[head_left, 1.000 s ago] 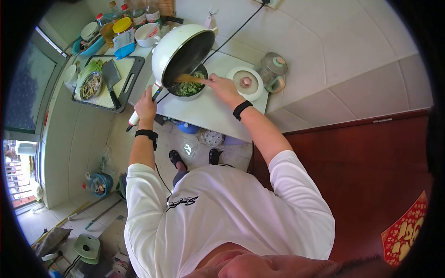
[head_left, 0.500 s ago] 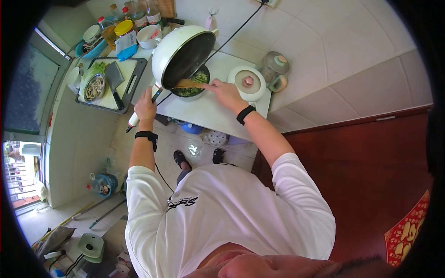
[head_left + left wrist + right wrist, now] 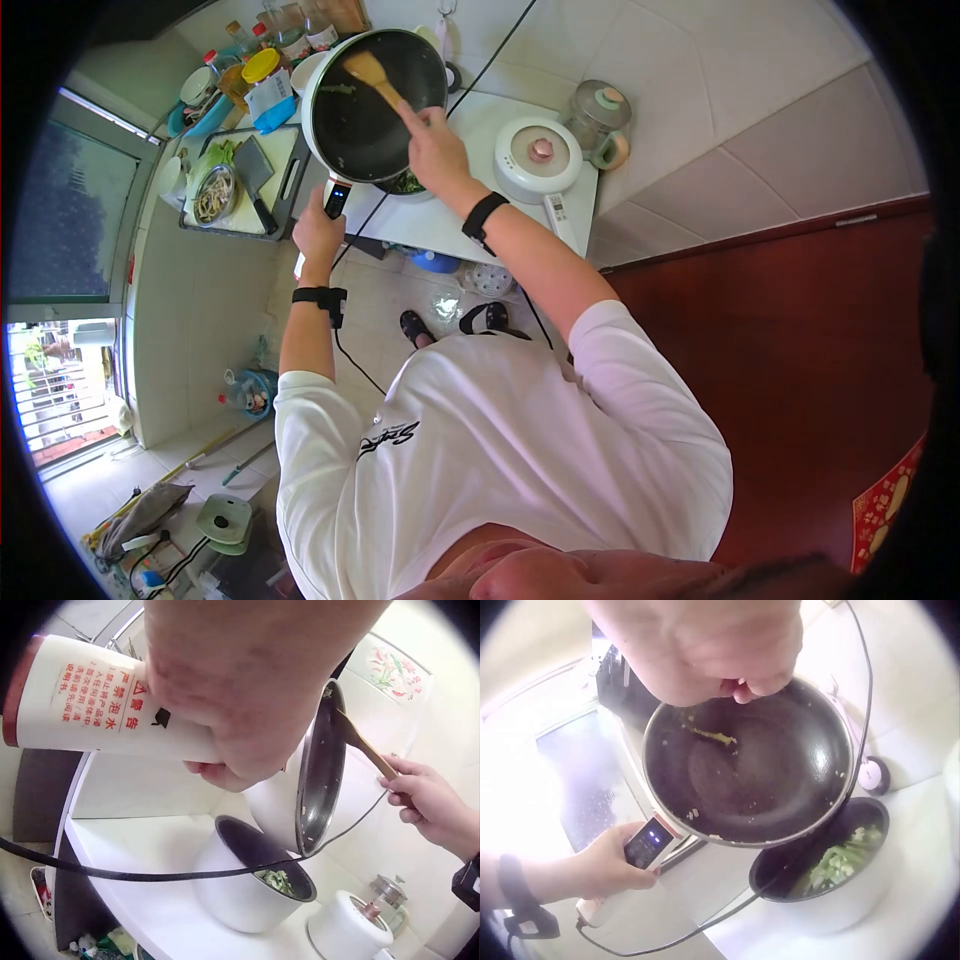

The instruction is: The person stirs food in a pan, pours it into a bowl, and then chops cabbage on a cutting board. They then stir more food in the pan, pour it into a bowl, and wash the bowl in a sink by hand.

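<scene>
My left hand grips the white handle of an electric frying pan, its lit control panel just beyond the fingers. The pan is tilted above a white inner pot with a dark inside. Chopped greens lie in that pot. Scraps of green and small pale bits cling to the pan's dark inside. My right hand holds a wooden spatula by its handle, the blade at the pan's inner far side. In the right wrist view the spatula is hidden behind the hand.
A white lidded cooker and a glass jug stand right of the pot. At left, a cutting board bears a cleaver and a bowl of pale strips. A black cord crosses before the pot.
The pan has turned so its inside faces the head camera more. My right hand has carried the spatula from over the pot's greens up and left to the pan's far side.
</scene>
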### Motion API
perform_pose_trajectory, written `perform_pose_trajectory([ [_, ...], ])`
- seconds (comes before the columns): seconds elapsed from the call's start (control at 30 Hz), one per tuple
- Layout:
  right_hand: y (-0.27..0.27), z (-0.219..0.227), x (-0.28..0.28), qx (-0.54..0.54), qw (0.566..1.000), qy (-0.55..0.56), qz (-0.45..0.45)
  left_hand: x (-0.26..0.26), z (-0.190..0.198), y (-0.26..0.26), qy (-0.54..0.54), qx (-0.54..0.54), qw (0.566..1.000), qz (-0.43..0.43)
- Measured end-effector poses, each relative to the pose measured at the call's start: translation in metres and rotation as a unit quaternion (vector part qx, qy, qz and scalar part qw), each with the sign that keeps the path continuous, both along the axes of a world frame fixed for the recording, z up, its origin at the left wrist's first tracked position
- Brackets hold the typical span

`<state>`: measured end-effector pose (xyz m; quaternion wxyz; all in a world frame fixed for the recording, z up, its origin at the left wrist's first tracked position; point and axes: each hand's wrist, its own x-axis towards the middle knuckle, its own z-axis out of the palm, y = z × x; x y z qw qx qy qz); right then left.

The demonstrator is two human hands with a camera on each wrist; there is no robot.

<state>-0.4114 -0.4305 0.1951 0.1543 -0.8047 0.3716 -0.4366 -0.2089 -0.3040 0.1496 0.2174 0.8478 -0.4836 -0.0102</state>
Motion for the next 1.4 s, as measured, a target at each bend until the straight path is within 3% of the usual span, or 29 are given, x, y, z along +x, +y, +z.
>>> perform_pose_trajectory([
  [0.1,0.005,-0.001,0.006,0.013,0.999,0.028,0.034,0.000,0.000,0.001,0.019,0.018,1.000,-0.003],
  [0.17,0.007,-0.005,-0.003,0.038,0.986,0.144,0.073,0.000,0.002,0.001,0.033,0.031,0.999,0.005],
  [0.23,0.005,-0.010,-0.013,0.015,0.987,0.138,0.086,0.000,-0.001,0.003,0.050,0.013,0.999,-0.009],
  [0.43,-0.005,0.001,0.014,0.056,0.994,-0.075,0.053,0.003,0.000,0.005,0.096,0.026,0.995,-0.010],
  [0.47,-0.008,0.001,0.024,0.078,0.987,-0.118,0.080,0.003,0.001,0.004,0.093,0.026,0.995,-0.011],
  [0.57,-0.008,-0.007,0.041,0.090,0.982,-0.133,0.098,0.002,0.004,0.005,0.117,0.041,0.992,-0.003],
  [0.63,-0.005,-0.004,0.030,0.096,0.986,-0.091,0.104,0.004,0.000,0.005,0.158,0.034,0.987,-0.017],
  [0.7,-0.008,-0.004,0.015,0.105,0.977,0.087,0.161,0.011,-0.012,0.003,0.183,0.010,0.983,-0.028],
  [0.97,-0.027,0.007,0.057,0.123,0.987,-0.098,0.022,0.010,-0.028,0.005,0.292,-0.047,0.953,-0.066],
  [1.17,-0.021,0.001,0.061,0.148,0.984,-0.079,0.059,-0.015,-0.005,0.014,0.301,-0.063,0.949,-0.071],
  [1.27,-0.020,0.003,0.033,0.098,0.974,0.117,0.165,-0.015,-0.007,0.015,0.322,-0.086,0.938,-0.094],
  [1.37,-0.031,0.013,0.013,0.093,0.977,0.082,0.176,-0.007,-0.020,0.017,0.332,-0.089,0.933,-0.110],
  [1.4,-0.033,0.018,0.016,0.079,0.987,0.068,0.119,-0.006,-0.021,0.017,0.332,-0.089,0.932,-0.110],
])
